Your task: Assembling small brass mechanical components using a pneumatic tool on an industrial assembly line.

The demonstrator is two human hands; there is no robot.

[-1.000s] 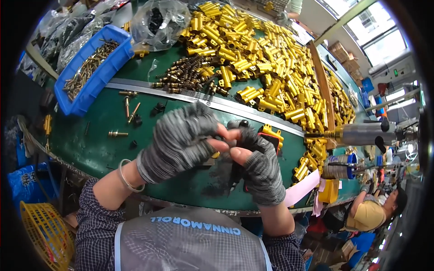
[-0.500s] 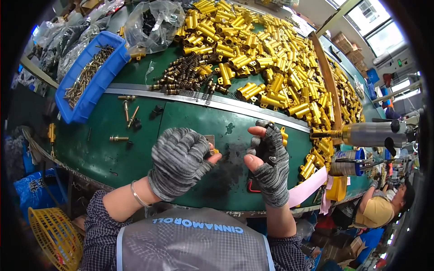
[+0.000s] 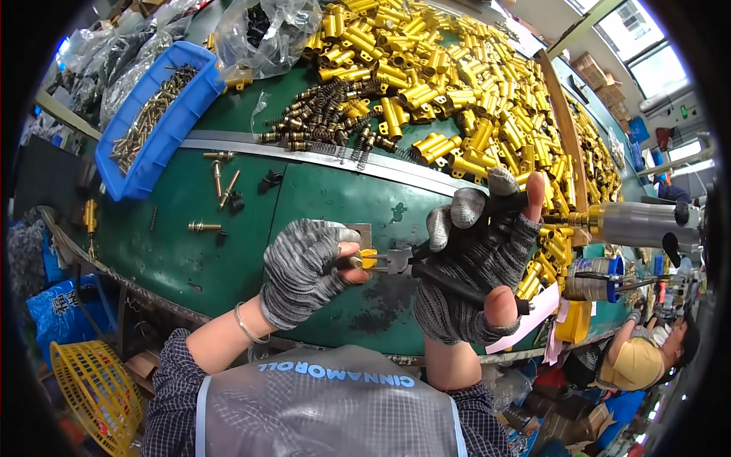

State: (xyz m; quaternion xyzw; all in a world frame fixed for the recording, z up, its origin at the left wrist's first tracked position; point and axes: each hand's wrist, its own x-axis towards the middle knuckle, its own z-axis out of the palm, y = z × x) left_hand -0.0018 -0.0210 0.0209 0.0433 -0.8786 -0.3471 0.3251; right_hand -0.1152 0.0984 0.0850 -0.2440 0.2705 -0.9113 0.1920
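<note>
My left hand (image 3: 306, 265), in a grey striped fingerless glove, is closed around a small gold-coloured metal housing (image 3: 368, 258), mostly hidden by the fingers. A pair of pliers (image 3: 398, 261) with black handles lies across my right hand (image 3: 476, 278), gloved alike. Thumb and fingers spread along the two handles, which stand apart. The jaws point left and meet the housing's right end; whether they grip it I cannot tell. Just behind my left fingertips shows a small grey metal plate (image 3: 362, 228).
Gold housings (image 3: 480, 133) are heaped at the back and right. Dark springs with brass pins (image 3: 327, 114) lie before them, behind a metal strip (image 3: 228, 142). A blue bin (image 3: 156, 164) of pins stands left. A silver cylindrical tool (image 3: 640, 223) juts in at right, above a co-worker (image 3: 636, 354).
My right hand has turned and opened out around the pliers, whose jaws now reach the housing in my left hand. My left hand keeps its hold. The whole view has shifted slightly.
</note>
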